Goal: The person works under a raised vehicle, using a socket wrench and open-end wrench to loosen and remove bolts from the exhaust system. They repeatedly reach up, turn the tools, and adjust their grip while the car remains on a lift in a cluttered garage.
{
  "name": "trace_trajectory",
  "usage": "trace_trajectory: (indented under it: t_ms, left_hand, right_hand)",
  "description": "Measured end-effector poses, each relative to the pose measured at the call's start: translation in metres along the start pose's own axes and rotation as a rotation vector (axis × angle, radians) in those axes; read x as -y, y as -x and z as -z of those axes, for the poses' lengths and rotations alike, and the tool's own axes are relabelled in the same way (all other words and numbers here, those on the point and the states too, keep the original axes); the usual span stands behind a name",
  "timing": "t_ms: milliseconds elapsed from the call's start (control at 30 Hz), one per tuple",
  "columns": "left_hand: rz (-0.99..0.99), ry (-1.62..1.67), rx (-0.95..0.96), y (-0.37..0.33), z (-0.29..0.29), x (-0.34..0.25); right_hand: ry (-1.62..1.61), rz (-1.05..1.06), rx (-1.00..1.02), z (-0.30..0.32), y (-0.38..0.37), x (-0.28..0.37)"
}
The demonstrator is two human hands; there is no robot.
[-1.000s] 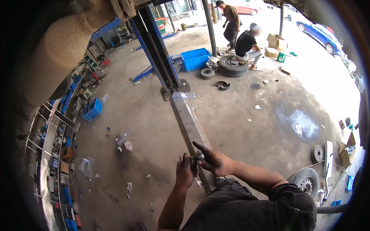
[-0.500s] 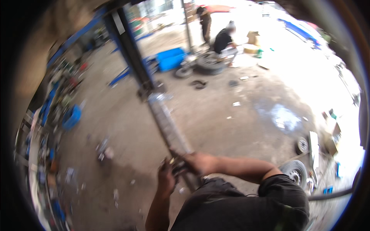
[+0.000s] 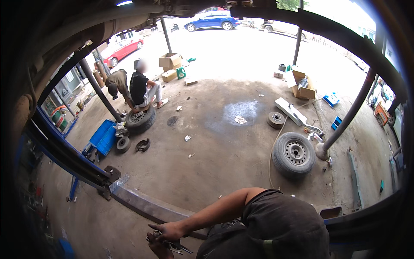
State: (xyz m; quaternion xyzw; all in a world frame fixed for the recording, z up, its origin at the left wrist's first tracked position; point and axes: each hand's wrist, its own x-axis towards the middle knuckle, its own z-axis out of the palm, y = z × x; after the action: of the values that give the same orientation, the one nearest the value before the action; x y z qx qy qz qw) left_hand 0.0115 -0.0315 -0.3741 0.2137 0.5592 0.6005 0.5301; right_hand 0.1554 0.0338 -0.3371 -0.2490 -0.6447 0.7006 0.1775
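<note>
At the lower edge my right hand (image 3: 169,231) reaches across to the left, with its fingers closed around a dark metal hand tool. Two slim prongs of that metal hand tool (image 3: 183,248), rather like plier handles, stick out below the palm. My left hand (image 3: 158,247) is pressed up against the right one, its fingers curled at the same tool. The right hand covers much of the tool, so its exact kind is hidden. Behind both hands runs a long metal floor beam (image 3: 151,211).
A wheel with a tyre (image 3: 295,154) lies at the right, near a post (image 3: 351,114). At the far left, two people bend and sit over another tyre (image 3: 141,121) beside a blue crate (image 3: 103,137). A lift post (image 3: 69,153) stands at left; a vehicle's underside (image 3: 112,26) hangs overhead.
My view has swung right, bringing the wheel and the parked cars into fuller sight. Both hands now appear lower and further left, still together at the tool.
</note>
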Motion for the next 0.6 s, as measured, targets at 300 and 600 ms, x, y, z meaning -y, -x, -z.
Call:
trace_trajectory:
  t_ms: [300, 600]
  left_hand:
    - [0.131, -0.207, -0.02, 0.013, 0.011, 0.022]
    - [-0.401, -0.428, -0.171, 0.038, 0.016, -0.018]
  right_hand:
    - [-0.091, 0.044, 0.363, 0.007, 0.024, -0.006]
    - [0.737, 0.488, 0.34, -0.01, 0.016, 0.039]
